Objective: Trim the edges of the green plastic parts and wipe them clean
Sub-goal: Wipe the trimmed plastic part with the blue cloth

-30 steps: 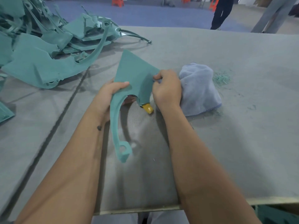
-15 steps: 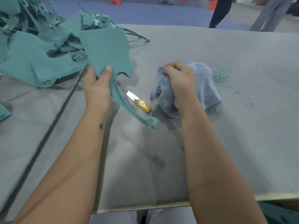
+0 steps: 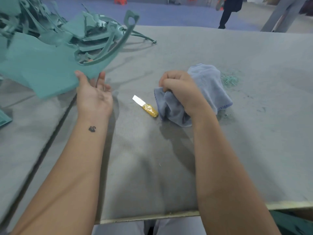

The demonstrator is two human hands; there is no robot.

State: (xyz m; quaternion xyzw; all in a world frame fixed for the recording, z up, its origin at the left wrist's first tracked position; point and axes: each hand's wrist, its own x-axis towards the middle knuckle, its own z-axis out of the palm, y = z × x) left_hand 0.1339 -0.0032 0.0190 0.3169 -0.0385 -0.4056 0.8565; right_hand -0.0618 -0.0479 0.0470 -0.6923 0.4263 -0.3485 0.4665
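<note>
My left hand (image 3: pixel 94 92) is turned palm up and holds a flat green plastic part (image 3: pixel 42 70) by its near edge, thumb on top and fingers beneath. The part hangs blurred above the table's left side, its long curved arm with a loop end (image 3: pixel 131 17) pointing up and away. My right hand (image 3: pixel 181 90) is closed round a bunched blue-grey cloth (image 3: pixel 210 82) that rests on the table. A small blade with a yellow-taped handle (image 3: pixel 146 106) lies loose on the grey table (image 3: pixel 152 167) between my hands.
A pile of green plastic parts (image 3: pixel 81 31) fills the back left of the table. Green shavings (image 3: pixel 229 80) lie just right of the cloth. Another green piece (image 3: pixel 4 117) shows at the left edge. A person (image 3: pixel 228 12) stands beyond the table.
My left hand has swung the green part away to the left toward the pile and turned palm up. My right hand left the part and now grips the cloth. The blade lies uncovered.
</note>
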